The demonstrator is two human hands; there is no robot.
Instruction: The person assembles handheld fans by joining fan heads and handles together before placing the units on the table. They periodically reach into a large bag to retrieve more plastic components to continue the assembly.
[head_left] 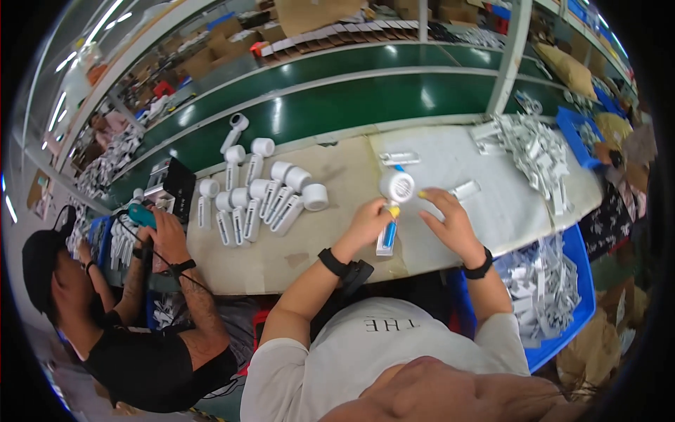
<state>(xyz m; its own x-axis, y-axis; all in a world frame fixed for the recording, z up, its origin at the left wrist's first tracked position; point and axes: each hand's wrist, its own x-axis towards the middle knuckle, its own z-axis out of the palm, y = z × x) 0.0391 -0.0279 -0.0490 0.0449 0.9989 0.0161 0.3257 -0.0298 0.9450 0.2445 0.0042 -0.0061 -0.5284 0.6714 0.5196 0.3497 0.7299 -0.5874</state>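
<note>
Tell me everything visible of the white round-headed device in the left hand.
This white, plastic-looking device has a round head, slotted grille facing the camera, and a handle with a blue strip pointing toward the person. Over the beige worktop, the left hand grips it just below the head; the right hand is beside it, apparently apart.

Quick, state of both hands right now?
Left hand: closed, holding a white round-headed device.
Right hand: open, fingers spread beside the device, no object visible in it.

The fan (pixel 396 186) is white, the bin (pixel 589 290) blue.
</note>
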